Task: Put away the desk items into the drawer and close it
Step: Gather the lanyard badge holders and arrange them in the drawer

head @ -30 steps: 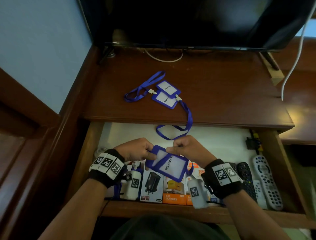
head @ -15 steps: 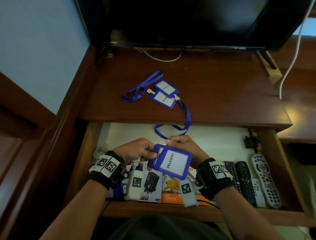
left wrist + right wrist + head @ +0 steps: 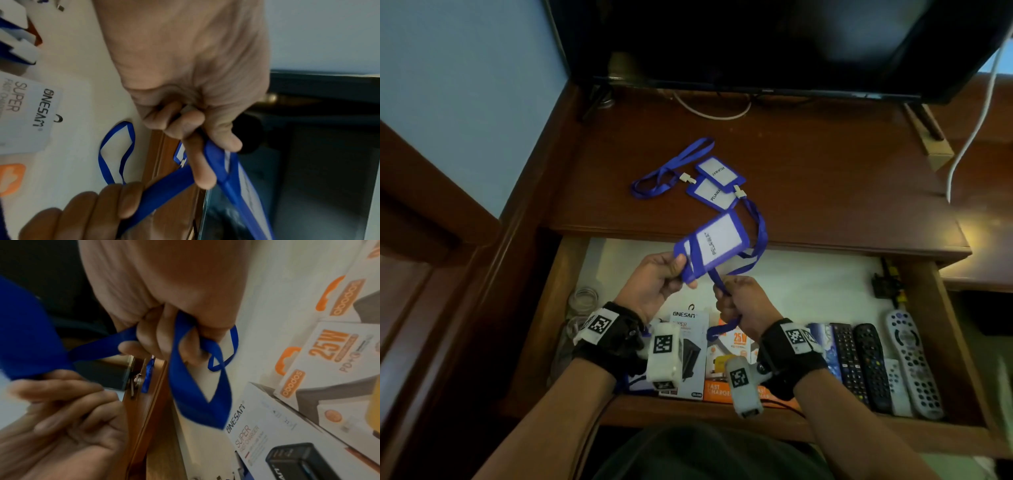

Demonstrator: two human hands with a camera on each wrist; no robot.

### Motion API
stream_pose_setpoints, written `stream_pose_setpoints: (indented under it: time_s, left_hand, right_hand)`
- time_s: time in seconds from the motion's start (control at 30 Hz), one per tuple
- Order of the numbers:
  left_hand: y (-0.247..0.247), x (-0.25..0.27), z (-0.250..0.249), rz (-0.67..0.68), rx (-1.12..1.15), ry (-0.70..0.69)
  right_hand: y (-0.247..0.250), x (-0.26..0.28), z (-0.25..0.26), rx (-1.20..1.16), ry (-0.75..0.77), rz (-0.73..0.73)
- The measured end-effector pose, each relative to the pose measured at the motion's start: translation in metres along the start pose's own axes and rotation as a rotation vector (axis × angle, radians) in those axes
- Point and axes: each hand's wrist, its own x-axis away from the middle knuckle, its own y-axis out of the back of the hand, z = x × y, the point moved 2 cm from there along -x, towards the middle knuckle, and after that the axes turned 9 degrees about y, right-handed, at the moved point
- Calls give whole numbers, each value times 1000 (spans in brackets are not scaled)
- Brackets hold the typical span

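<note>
- Since a second ago I have lifted the badge holder (image 3: 714, 244) from low over the drawer (image 3: 941, 329) to the level of the desk's front edge (image 3: 756, 236), and it now tilts with its free end toward the TV.
- My left hand (image 3: 654, 286) pinches the holder's near corner, thumb on top, fingers curled beneath.
- My right hand (image 3: 743, 303), which held the holder earlier, is now closed in a fist round the blue lanyard (image 3: 717, 281) just below the holder; a loop of strap hangs out under the fist over the drawer.
- The lanyard's far loop (image 3: 758, 236) still drapes over the desk's front edge into the drawer.
- The drawer stands pulled out below the desk edge; its back half shows bare white lining (image 3: 808, 284), while its front is packed.
- Count on the desk, behind the edge: two more badge holders (image 3: 717, 183), overlapping, each with a blue strap.
- Count in the drawer front: at least two charger boxes (image 3: 690, 346), partly hidden by my wrists, and four remotes (image 3: 873, 363) side by side at the right.
- A TV (image 3: 774, 44) stands at the desk's back.
</note>
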Motion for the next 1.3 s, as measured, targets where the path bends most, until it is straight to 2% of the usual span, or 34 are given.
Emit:
stream_pose_setpoints:
  time_s: [0.17, 0.23, 0.3, 0.37, 0.43, 0.67, 0.8, 0.9, 1.0, 1.13, 1.3]
  left_hand:
    - [3, -13, 4, -318, 112, 41]
    - [3, -14, 4, -425, 98, 59]
    - [3, -15, 5, -512, -44, 30]
    - [3, -16, 8, -581, -287, -36]
    - [4, -17, 12, -589, -549, -54]
    - [0, -12, 23, -234, -1153, 81]
    - [-5, -5, 28, 51, -1271, 206]
    - [-8, 1, 29, 151, -1340, 257]
    - [-14, 7, 25, 239, -1417, 216]
    - [-19, 10, 18, 315, -1343, 237]
    - [-12, 13, 14, 345, -924, 253]
  right_hand:
    - [-7, 0, 8, 132, 13, -8]
    - [-11, 5, 14, 187, 18, 44]
    - [-16, 11, 21, 252, 32, 119]
    - [-21, 18, 29, 329, 55, 171]
    - [-22, 22, 37, 380, 65, 174]
    - [0, 29, 46, 490, 120, 182]
    - [11, 24, 42, 582, 166, 219]
    - [17, 22, 41, 663, 220, 229]
    - [24, 25, 39, 674, 227, 248]
    - [32, 25, 35, 638, 234, 240]
    - [39, 27, 26, 466, 242, 191]
